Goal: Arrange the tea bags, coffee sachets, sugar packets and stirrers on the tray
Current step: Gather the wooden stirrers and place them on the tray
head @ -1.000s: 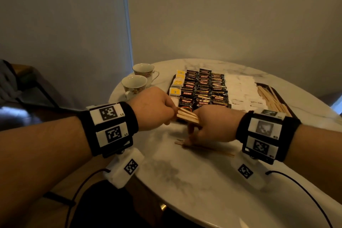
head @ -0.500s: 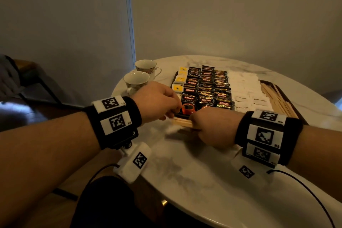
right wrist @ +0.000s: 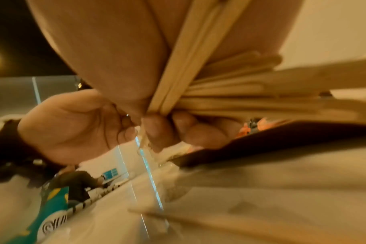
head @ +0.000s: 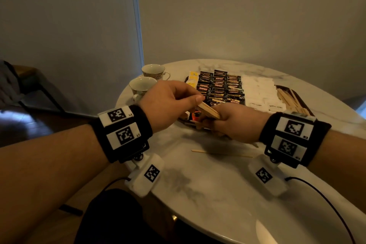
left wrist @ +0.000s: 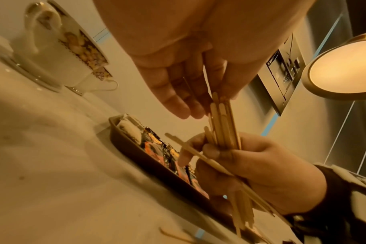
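The right hand (head: pixel 235 123) was curled around a bundle of wooden stirrers (head: pixel 209 110), gripping it above the near edge of the dark tray (left wrist: pixel 136 153). The left hand (head: pixel 168 103) pinched the bundle's other end between thumb and fingers (left wrist: pixel 173 102). One loose stirrer (head: pixel 200 151) lay on the marble table (head: pixel 217 194) just below the hands. On the tray lay Kopiko coffee sachets (head: pixel 219 87), yellow tea bags (head: pixel 193 77), white sugar packets (head: pixel 259 93) and more stirrers (head: pixel 287 97). Two teacups (head: pixel 142 85) stood left of it.

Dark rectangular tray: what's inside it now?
In the dark rectangular tray: yellow tea bags, black coffee sachets, white sugar packets, wooden stirrers. Hands hide its near edge.
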Demonstrator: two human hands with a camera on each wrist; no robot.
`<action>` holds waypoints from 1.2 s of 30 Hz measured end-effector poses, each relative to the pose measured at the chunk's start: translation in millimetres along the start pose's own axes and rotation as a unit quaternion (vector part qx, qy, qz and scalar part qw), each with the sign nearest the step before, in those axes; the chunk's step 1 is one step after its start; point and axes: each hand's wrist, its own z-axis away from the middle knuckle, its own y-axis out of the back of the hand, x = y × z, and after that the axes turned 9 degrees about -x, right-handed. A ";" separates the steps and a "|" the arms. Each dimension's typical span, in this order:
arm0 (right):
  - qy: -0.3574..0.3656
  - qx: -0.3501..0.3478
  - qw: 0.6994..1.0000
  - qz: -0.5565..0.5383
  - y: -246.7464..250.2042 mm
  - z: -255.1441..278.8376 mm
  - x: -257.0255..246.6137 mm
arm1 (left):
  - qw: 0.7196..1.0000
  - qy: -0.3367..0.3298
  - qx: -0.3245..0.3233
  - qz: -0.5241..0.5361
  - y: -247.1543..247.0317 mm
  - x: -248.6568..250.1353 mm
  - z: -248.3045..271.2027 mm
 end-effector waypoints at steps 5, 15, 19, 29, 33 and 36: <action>0.016 -0.011 1.000 -0.024 -5.8 4.4 -1.3 | 1.000 0.021 -0.020 -0.003 1.7 -2.8 3.7; -0.012 -0.067 0.980 0.186 -7.2 9.4 -2.0 | 0.993 0.066 -0.068 -0.065 2.0 -4.6 9.8; -0.026 -0.082 0.968 0.236 -10.4 4.6 -4.2 | 0.992 0.089 -0.060 -0.074 4.6 -4.4 8.2; -0.020 -0.069 0.981 0.181 -1.6 2.2 -5.4 | 0.994 0.084 -0.068 -0.031 11.1 -10.7 8.4; 0.019 -0.052 0.997 -0.055 17.9 0.5 -3.3 | 0.997 0.002 -0.074 0.026 7.7 -3.9 -3.8; 0.038 -0.055 0.956 -0.284 26.9 -1.1 -2.3 | 0.997 -0.042 -0.028 0.050 -0.6 10.6 -23.2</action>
